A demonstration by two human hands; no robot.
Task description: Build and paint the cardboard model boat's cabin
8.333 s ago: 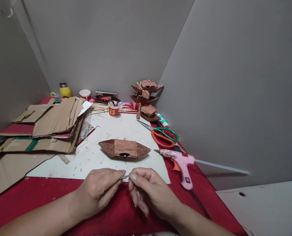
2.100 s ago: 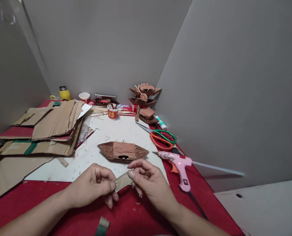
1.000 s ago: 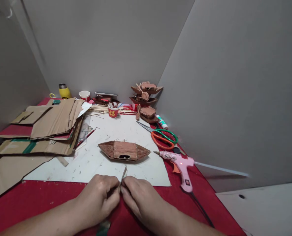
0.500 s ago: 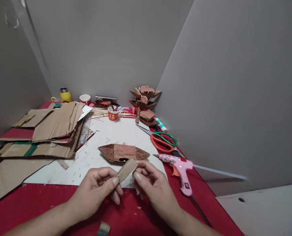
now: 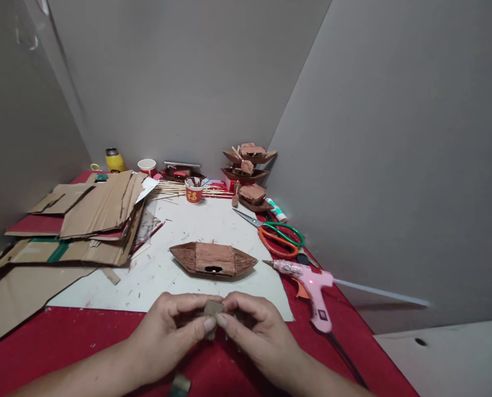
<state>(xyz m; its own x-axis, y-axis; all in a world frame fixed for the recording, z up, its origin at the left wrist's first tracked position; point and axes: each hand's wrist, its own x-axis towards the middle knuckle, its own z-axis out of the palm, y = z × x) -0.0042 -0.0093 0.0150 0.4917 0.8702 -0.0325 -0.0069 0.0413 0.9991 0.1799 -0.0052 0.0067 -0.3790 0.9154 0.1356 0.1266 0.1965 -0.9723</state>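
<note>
A small cardboard strip (image 5: 213, 310) is pinched between my two hands, just over the front edge of the white sheet (image 5: 122, 295). My left hand (image 5: 177, 325) grips its left side and my right hand (image 5: 250, 325) its right side, with the thumbs almost touching. The fingers hide part of the strip. Beyond them a brown model boat (image 5: 215, 259) with a reddish roof rests on the sheet, touched by neither hand. A dark opening shows in the roof's near side.
Right of the sheet lie a pink glue gun (image 5: 314, 284) and scissors (image 5: 277, 237). Cardboard pieces (image 5: 97, 207) are stacked at left. A red cup (image 5: 193, 191), thin sticks (image 5: 169, 189) and more model boats (image 5: 250, 162) stand at the back.
My hands have come closer together and lower, towards me. The strip, earlier held out at a slant, is now mostly behind my fingers. The boat's near side is uncovered.
</note>
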